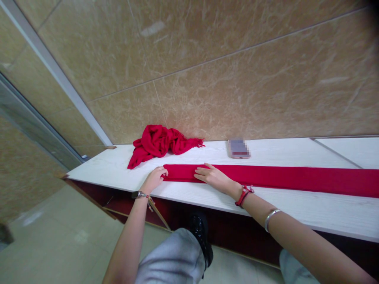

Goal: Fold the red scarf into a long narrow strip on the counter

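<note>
A long red scarf [275, 177], laid as a flat, narrow strip, runs along the white top from the middle out past the right edge of view. My left hand [154, 179] is at its left end, fingers curled and closed on the end of the cloth. Flat on the strip a little to the right rests my right hand [213, 176], its fingers stretched out and slightly apart, pressing on the fabric without gripping it. Behind my left hand lies a second red scarf [160, 142], crumpled in a heap with its fringe pointing right.
A phone [239, 148] lies near the wall behind the strip. The white counter top [296, 213] sits on a cabinet with dark red open compartments. A brown tiled wall [237, 79] rises behind it. Below are my leg and a black shoe [201, 236].
</note>
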Demonstrator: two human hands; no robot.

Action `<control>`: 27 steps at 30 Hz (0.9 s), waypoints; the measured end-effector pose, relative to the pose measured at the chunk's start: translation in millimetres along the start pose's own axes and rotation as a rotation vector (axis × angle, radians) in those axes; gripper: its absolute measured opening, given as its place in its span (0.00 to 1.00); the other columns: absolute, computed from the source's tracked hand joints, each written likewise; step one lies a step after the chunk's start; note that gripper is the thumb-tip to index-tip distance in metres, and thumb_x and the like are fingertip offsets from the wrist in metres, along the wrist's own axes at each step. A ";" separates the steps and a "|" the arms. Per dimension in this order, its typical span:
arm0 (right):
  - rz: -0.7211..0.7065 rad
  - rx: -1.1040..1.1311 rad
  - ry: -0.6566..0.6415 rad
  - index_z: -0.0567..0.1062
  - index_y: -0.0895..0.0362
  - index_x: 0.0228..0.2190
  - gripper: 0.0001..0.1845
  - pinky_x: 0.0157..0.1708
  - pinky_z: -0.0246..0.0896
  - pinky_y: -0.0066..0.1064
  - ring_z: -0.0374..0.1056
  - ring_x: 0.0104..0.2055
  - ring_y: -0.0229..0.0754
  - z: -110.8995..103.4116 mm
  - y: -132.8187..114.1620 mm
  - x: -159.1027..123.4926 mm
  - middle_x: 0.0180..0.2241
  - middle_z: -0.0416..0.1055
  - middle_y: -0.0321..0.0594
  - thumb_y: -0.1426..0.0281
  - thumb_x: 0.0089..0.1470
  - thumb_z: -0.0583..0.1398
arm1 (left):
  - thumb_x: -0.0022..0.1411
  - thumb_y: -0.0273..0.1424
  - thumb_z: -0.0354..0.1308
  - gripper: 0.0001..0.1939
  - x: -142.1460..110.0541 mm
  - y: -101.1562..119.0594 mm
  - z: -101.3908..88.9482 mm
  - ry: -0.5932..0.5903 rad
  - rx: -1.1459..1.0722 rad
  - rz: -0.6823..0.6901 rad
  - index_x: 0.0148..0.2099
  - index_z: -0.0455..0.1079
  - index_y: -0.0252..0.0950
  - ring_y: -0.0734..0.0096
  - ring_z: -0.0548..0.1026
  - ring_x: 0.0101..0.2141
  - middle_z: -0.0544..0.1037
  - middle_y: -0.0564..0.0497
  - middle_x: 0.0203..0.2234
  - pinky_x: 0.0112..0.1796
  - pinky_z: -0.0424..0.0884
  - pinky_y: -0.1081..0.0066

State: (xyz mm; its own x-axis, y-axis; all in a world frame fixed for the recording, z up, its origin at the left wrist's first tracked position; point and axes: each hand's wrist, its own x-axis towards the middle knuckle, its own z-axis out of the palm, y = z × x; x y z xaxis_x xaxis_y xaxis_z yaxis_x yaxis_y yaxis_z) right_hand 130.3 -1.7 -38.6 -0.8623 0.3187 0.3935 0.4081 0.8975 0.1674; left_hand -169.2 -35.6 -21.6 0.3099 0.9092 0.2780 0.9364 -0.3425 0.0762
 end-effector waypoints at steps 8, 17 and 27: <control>0.133 0.202 0.026 0.66 0.62 0.51 0.23 0.50 0.57 0.33 0.64 0.51 0.41 3.4 -4.7 -2.1 0.50 0.68 0.48 0.80 0.55 0.47 | 0.43 0.18 0.47 0.14 -12.3 -18.2 -2.2 0.088 -0.254 -0.110 0.31 0.68 0.35 0.70 0.69 0.33 0.71 0.52 0.30 0.38 0.67 0.71; -0.017 0.199 -0.009 0.69 0.62 0.48 0.21 0.51 0.57 0.34 0.64 0.51 0.41 8.2 -2.3 -4.2 0.49 0.69 0.49 0.79 0.54 0.48 | 0.41 0.18 0.47 0.13 -13.6 -13.1 -14.2 -0.154 -0.219 -0.072 0.29 0.68 0.35 0.71 0.69 0.32 0.71 0.53 0.28 0.35 0.65 0.73; -0.016 0.191 0.008 0.70 0.64 0.48 0.21 0.51 0.56 0.32 0.63 0.51 0.42 5.3 -4.6 -4.3 0.48 0.69 0.49 0.77 0.54 0.49 | 0.45 0.18 0.48 0.13 -8.6 4.4 -33.3 -0.285 -0.037 -0.088 0.29 0.70 0.35 0.70 0.70 0.31 0.73 0.52 0.27 0.37 0.66 0.72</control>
State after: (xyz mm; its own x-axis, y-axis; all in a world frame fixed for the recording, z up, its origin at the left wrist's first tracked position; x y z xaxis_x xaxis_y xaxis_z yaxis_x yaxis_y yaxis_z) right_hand 130.5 -5.6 -45.9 -0.8655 0.3021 0.3996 0.3294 0.9442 -0.0003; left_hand -173.2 -52.8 8.2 0.2667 0.9637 -0.0106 0.9566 -0.2634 0.1242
